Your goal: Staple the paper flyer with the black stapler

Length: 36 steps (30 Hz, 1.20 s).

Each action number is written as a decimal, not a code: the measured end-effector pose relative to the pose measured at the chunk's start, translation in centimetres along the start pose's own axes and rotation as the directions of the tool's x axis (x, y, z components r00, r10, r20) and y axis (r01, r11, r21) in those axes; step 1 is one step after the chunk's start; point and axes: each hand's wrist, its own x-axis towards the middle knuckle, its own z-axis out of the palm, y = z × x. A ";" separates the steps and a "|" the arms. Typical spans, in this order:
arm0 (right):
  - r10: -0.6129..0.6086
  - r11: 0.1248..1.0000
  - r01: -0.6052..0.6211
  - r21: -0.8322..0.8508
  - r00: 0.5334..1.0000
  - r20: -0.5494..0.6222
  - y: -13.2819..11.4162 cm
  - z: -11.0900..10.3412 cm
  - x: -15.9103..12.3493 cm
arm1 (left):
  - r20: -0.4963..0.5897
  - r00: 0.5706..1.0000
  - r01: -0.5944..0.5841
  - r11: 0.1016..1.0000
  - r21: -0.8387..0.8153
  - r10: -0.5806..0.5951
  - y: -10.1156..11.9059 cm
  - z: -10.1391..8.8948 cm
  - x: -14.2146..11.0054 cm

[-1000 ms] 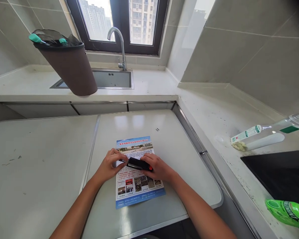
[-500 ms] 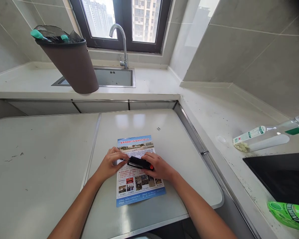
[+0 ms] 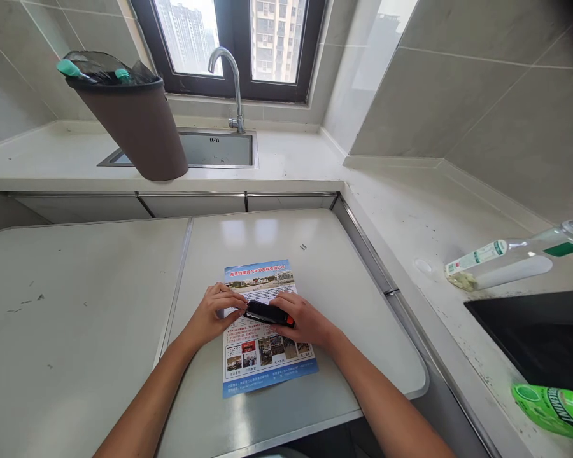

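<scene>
Flyer [image 3: 272,348] lies toward the surface's [image 3: 205,420] near edge, and over it, the stapler [image 3: 265,311]: right grip [image 3: 306,318] wrapped round the red end, left grip [image 3: 214,315] pinching the other! Best brace right, work left lightly. Beyond, staples [image 3: 303,247] lie toward the far edge.

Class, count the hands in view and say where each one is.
2. The left hand has its fingertips at the left end of the black stapler; the right hand holds its right end. No other hands show.
</scene>
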 end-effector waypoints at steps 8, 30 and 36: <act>-0.015 0.999 0.011 -0.053 0.997 -0.078 -0.1 0.0 -0.3 | -0.003 1.000 0.031 0.999 0.038 -0.031 -1.0 -1.3 -0.7; -0.159 0.936 0.190 0.297 0.979 -0.125 -1.1 0.3 0.2 | 0.106 0.982 -0.147 0.986 -0.084 0.156 2.4 1.1 0.5; -0.195 0.954 0.223 0.198 0.969 -0.152 -0.8 0.9 0.2 | 0.077 0.991 -0.108 0.994 -0.025 0.110 2.1 1.5 0.1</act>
